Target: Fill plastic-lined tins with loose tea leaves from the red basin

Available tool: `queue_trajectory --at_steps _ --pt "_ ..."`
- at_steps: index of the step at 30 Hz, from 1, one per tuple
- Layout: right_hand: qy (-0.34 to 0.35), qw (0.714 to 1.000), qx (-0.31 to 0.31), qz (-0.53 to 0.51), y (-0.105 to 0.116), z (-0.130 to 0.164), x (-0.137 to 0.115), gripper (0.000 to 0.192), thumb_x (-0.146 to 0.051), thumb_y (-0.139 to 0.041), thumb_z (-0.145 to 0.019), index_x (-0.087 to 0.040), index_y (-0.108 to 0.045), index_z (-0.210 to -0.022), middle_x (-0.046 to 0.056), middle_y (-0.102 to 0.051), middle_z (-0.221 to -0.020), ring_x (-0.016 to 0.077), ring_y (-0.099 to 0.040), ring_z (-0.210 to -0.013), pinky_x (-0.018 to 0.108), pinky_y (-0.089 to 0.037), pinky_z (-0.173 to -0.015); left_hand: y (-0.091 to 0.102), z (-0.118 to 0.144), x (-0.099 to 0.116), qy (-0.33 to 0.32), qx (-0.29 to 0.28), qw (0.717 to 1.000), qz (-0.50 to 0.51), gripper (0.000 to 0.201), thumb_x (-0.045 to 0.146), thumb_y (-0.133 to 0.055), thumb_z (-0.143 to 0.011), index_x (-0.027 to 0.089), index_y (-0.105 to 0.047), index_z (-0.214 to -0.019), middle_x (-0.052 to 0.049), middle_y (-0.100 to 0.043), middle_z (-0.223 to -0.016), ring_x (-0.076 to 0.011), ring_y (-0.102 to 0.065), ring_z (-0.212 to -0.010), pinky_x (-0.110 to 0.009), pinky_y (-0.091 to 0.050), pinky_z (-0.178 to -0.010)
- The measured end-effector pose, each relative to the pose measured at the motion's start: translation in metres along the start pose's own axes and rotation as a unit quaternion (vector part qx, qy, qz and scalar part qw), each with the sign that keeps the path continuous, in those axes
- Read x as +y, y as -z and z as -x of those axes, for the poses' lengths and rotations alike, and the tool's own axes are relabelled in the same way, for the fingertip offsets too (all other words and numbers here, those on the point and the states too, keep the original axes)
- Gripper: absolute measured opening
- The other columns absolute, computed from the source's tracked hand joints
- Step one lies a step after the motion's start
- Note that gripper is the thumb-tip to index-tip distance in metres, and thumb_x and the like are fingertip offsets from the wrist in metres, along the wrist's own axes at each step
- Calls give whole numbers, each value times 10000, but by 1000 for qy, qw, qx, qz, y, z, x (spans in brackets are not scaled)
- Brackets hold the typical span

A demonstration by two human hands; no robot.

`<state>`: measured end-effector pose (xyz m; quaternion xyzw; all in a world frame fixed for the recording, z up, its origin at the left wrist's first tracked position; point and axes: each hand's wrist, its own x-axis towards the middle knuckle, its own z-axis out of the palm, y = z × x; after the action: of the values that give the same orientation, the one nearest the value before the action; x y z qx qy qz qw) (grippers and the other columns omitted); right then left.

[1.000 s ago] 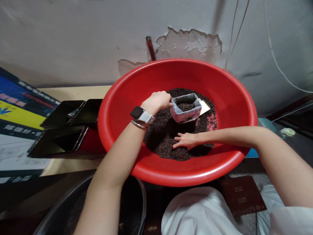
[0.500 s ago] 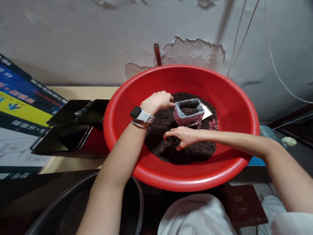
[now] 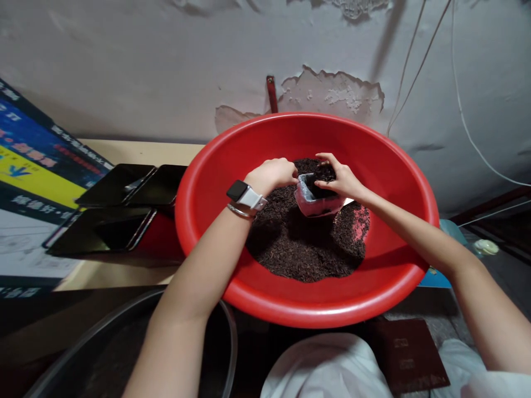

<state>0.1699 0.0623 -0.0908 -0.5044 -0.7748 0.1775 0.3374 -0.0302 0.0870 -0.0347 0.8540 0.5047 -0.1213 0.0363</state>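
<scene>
A heap of dark, dry loose tea leaves (image 3: 307,254) lies in a large red plastic basin (image 3: 319,315). On the heap stands a small box lined with clear plastic bag (image 3: 317,207), partly hidden by my right hand. My left hand (image 3: 277,172), with a watch on its wrist, is closed at the box's left rim and pinches the edge of the plastic. My right hand (image 3: 341,178) is over the box's opening, fingers curled round a handful of tea leaves (image 3: 324,172). A white card-like piece (image 3: 349,201) shows behind the box.
Several open dark boxes with red sides (image 3: 112,229) stand left of the basin on a pale tabletop (image 3: 99,276). Printed cartons (image 3: 33,160) are at far left. A large clear-rimmed tub (image 3: 234,342) sits below. The peeling wall (image 3: 166,66) rises behind.
My right hand has moved up and away from the front of the heap to the box's opening, carrying tea leaves. My left hand stays at the box's left rim.
</scene>
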Motion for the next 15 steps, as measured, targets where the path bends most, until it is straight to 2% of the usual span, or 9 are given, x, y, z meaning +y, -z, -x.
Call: queue_trajectory --at_steps 3,5,10,13,15 --pt "-28 999 7 -38 -1 -2 7 743 -409 -744 -689 -232 -429 -1338 121 -616 -1221 259 -628 -1054 452 -491 -951 0 0 1 3 0 1000 -1 379 410 -530 -936 300 -675 -1268 -78 -700 -1222 -262 -654 -1080 -320 -506 -889" --pt "-33 998 8 -57 1 -3 6 710 -427 -744 -706 -227 -446 -1319 131 -604 -1244 252 -631 -1058 441 -509 -936 1 1 2 5 -2 1000 -6 376 416 -532 -937 300 -676 -1265 -75 -700 -1228 -255 -655 -1079 -310 -506 -889" --pt "-24 1000 3 -12 14 -3 -5 399 -337 -721 -747 -178 -583 -1087 91 -658 -1123 219 -626 -1034 389 -500 -936 2 5 5 9 -12 1000 -2 381 407 -535 -941 286 -675 -1273 -86 -691 -1246 -267 -651 -1105 -313 -499 -911" --pt "-34 999 22 34 19 -3 -15 254 -294 -658 -803 -160 -603 -1012 62 -671 -973 172 -618 -898 339 -492 -870 1 5 5 10 -10 1000 0 377 426 -541 -939 306 -678 -1268 -78 -693 -1245 -265 -646 -1114 -307 -493 -918" --pt "-18 998 5 62 17 0 -25 189 -287 -610 -841 -162 -610 -983 39 -659 -876 150 -592 -809 318 -481 -818 1 4 5 14 -12 1000 -3 368 441 -541 -938 324 -682 -1257 -66 -694 -1247 -254 -645 -1112 -291 -490 -913"
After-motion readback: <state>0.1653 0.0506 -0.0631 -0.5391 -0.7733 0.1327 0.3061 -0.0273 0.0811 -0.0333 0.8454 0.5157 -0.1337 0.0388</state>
